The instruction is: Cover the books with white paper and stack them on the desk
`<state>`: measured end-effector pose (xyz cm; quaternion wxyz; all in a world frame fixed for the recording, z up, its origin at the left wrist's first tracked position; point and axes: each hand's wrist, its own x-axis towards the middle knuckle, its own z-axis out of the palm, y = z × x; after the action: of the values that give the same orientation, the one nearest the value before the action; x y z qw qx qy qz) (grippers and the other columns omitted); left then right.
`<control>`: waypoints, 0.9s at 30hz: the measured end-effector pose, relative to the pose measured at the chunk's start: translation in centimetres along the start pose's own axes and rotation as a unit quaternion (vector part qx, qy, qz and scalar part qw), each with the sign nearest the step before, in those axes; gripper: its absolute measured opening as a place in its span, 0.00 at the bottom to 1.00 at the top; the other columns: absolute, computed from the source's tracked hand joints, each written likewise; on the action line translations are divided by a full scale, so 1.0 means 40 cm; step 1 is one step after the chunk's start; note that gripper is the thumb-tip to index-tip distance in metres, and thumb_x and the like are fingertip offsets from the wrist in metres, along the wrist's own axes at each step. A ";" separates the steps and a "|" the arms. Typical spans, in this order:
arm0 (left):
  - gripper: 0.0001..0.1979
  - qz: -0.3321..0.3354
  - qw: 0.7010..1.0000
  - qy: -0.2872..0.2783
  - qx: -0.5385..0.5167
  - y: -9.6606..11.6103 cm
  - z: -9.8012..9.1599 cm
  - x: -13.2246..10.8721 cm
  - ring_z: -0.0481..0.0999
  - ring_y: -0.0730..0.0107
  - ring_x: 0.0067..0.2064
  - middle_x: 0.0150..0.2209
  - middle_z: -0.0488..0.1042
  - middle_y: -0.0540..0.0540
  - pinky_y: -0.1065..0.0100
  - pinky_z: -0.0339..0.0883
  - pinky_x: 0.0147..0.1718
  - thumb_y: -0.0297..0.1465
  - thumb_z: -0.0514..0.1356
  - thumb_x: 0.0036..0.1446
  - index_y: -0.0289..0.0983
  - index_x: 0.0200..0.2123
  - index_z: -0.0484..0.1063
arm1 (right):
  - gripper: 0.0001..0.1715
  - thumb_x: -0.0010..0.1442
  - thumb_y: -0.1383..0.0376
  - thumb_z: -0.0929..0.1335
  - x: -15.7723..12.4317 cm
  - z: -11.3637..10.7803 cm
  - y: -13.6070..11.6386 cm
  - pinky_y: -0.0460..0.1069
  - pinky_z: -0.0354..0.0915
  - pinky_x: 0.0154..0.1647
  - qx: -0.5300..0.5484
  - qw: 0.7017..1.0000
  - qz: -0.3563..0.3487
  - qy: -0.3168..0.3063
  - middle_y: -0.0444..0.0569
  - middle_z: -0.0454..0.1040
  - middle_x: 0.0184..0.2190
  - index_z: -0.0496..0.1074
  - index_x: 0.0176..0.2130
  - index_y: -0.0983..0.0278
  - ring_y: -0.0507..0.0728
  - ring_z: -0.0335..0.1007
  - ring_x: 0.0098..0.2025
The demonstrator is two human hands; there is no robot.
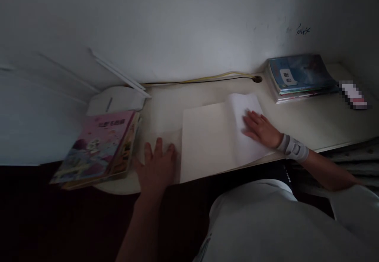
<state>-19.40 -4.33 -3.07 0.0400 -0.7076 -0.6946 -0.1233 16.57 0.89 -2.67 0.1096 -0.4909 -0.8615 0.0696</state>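
A large sheet of pale paper (207,139) lies on the white desk, its right part folded over into a whiter flap (241,128). My right hand (262,130), with a grey band around the wrist, rests flat on that flap, fingers stretched out and slightly blurred. Just left of the sheet, my left hand (156,161) lies on the desk with its fingers spread and holds nothing. Beside it on the left is a stack of picture books (97,143) with a pink cover on top.
A second stack of books (302,72) with a blue cover stands at the back right, near a phone (353,94). Thin yellow and black cables (201,80) run along the wall to a hole (257,79) in the desk (310,124). A white router (115,100) with antennas sits behind the left books.
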 end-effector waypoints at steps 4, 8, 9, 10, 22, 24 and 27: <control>0.24 0.034 0.996 0.029 -0.076 0.088 -0.038 0.045 0.45 0.42 0.68 0.66 0.53 0.38 0.32 0.37 0.59 0.42 0.44 0.63 0.41 0.58 0.63 | 0.38 0.65 0.49 0.56 -0.056 0.015 0.086 0.67 0.49 0.62 -0.046 0.998 0.041 -0.006 0.68 0.54 0.64 0.57 0.62 0.73 0.68 0.46 0.67; 0.36 0.179 0.966 -0.051 -0.180 0.291 -0.026 0.142 0.40 0.47 0.69 0.68 0.42 0.33 0.41 0.43 0.61 0.49 0.46 0.62 0.36 0.66 0.45 | 0.41 0.64 0.47 0.56 -0.079 0.019 0.122 0.67 0.49 0.62 -0.069 0.996 0.060 0.008 0.70 0.53 0.64 0.56 0.63 0.75 0.69 0.47 0.66; 0.38 0.203 0.960 -0.075 -0.180 0.341 -0.016 0.168 0.37 0.43 0.69 0.69 0.40 0.32 0.39 0.42 0.60 0.51 0.47 0.60 0.36 0.67 0.44 | 0.41 0.65 0.47 0.55 -0.081 0.020 0.124 0.67 0.49 0.62 -0.074 0.995 0.062 0.009 0.70 0.53 0.64 0.56 0.62 0.75 0.69 0.47 0.66; 0.40 0.216 0.956 -0.100 -0.171 0.384 -0.003 0.191 0.36 0.39 0.68 0.69 0.38 0.31 0.36 0.42 0.59 0.52 0.49 0.59 0.36 0.67 0.44 | 0.41 0.65 0.47 0.54 -0.082 0.020 0.126 0.66 0.49 0.62 -0.078 0.995 0.062 0.010 0.70 0.53 0.64 0.56 0.62 0.75 0.69 0.48 0.66; 0.39 0.147 0.972 -0.116 -0.140 0.481 0.122 0.270 0.39 0.35 0.67 0.67 0.46 0.27 0.40 0.42 0.61 0.50 0.49 0.60 0.25 0.64 0.52 | 0.42 0.65 0.46 0.53 -0.096 0.022 0.149 0.65 0.46 0.64 -0.030 0.997 0.067 0.008 0.68 0.53 0.65 0.53 0.64 0.75 0.66 0.45 0.68; 0.38 0.125 0.973 -0.096 -0.168 0.496 0.125 0.272 0.40 0.37 0.68 0.67 0.48 0.28 0.40 0.43 0.61 0.49 0.46 0.62 0.26 0.64 0.52 | 0.42 0.65 0.47 0.53 -0.097 0.022 0.155 0.65 0.47 0.64 -0.002 0.997 0.073 0.014 0.67 0.52 0.65 0.50 0.65 0.74 0.65 0.44 0.68; 0.37 0.094 0.971 -0.078 -0.207 0.510 0.132 0.278 0.42 0.39 0.68 0.66 0.50 0.29 0.41 0.44 0.61 0.50 0.44 0.62 0.28 0.63 0.54 | 0.41 0.65 0.49 0.54 -0.099 0.023 0.166 0.66 0.49 0.63 0.043 0.995 0.079 0.040 0.65 0.50 0.66 0.46 0.67 0.71 0.64 0.43 0.68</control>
<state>1.55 7.04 -3.29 -0.1502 -0.7697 -0.5855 -0.2052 23.81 0.84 -5.54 0.1593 -0.5543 -0.8114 0.0953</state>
